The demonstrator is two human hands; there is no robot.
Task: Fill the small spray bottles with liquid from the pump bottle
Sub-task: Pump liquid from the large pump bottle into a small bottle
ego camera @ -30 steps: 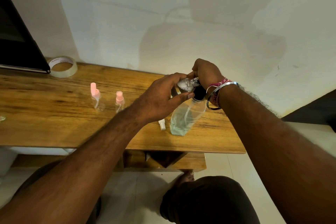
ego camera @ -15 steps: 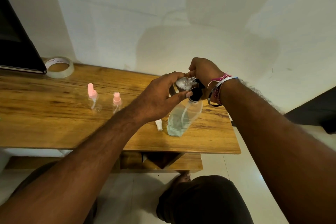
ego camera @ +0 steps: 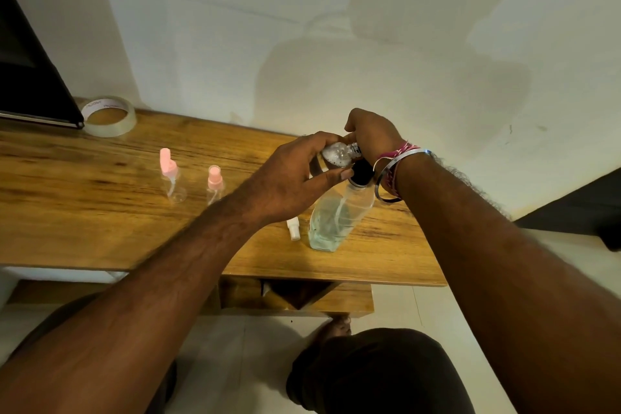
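The left hand [ego camera: 295, 178] had its grip curled around a small clear spray bottle [ego camera: 337, 154], held tilted just above the black pump head [ego camera: 362, 171] of the pump bottle [ego camera: 337, 218], which stood leaning on the wooden desk [ego camera: 84, 212]. The right hand [ego camera: 371, 134] clamped its fingers over the pump top. Two pink-capped spray bottles [ego camera: 171, 175] stood well apart to the left, a white cap [ego camera: 293, 228] lay just beside the pump bottle, and a tape roll [ego camera: 109, 116] sat near the wall.

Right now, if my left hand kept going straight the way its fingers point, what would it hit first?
Probably the right hand: the left hand grips the small bottle pointing straight at it, over the pump bottle. Depth is unclear.
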